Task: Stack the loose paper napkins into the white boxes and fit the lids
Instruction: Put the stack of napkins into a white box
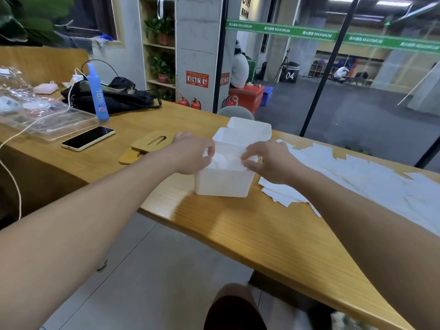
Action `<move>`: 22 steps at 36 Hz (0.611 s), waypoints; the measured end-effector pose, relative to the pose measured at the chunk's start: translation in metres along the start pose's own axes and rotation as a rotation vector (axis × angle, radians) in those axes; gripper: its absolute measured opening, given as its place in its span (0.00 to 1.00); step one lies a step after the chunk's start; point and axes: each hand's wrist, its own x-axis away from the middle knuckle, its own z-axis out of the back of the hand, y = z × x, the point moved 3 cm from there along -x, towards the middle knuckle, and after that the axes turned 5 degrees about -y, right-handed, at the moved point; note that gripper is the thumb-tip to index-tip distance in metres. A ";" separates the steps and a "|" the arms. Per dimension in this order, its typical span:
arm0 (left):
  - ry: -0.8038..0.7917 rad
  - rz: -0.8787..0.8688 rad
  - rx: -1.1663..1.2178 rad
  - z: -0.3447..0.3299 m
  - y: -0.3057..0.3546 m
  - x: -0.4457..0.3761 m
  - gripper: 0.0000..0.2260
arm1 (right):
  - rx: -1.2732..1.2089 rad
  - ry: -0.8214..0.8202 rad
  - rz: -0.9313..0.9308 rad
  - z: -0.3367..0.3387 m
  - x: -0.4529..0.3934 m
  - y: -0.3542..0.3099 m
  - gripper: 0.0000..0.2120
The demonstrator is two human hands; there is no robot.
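Two bare forearms reached from the bottom of the view toward a wooden table [238, 225]. Between them, near the table's front edge, stood a white box [223, 182], open at the top and holding a stack of napkins [226, 159] that came up about level with its rim. Left hand [192, 154] was at the box's left rim, fingers curled onto the napkins' left edge. Right hand [266, 161] was at the right rim, fingertips pinching or pressing the stack's right edge; which of the two was hard to tell. Behind this box stood two more white boxes [247, 132], touching it. Loose napkins [345, 172] lay spread over the table to the right, some just beside the box. Two wooden lids [147, 146], slotted, lay overlapping on the table to the left, near a phone [88, 138].

Judging from this, the stack was being tucked down. If it sat too high or crooked, a lid might not seat. Pressing on one side could crumple the sheets or tip the light box, which stood close to the edge
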 end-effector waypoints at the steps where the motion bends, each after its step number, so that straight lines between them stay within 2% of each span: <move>1: 0.004 -0.004 0.006 -0.001 -0.002 0.000 0.05 | -0.031 0.004 -0.009 0.000 -0.001 0.003 0.08; 6: -0.063 0.017 -0.014 0.000 -0.003 0.001 0.10 | -0.109 0.018 -0.047 0.001 -0.005 0.007 0.12; 11: 0.028 0.010 -0.114 0.007 0.004 -0.003 0.12 | -0.163 -0.057 -0.073 -0.004 -0.013 0.001 0.15; 16: -0.066 0.005 -0.107 0.004 0.013 -0.010 0.13 | -0.124 -0.084 -0.074 -0.005 -0.023 -0.005 0.18; 19: 0.083 0.010 -0.184 0.010 0.022 -0.012 0.09 | -0.157 -0.046 -0.065 -0.002 -0.021 0.000 0.21; 22: 0.236 -0.050 -0.138 0.017 0.039 -0.008 0.09 | -0.223 0.024 -0.057 0.005 -0.013 0.008 0.21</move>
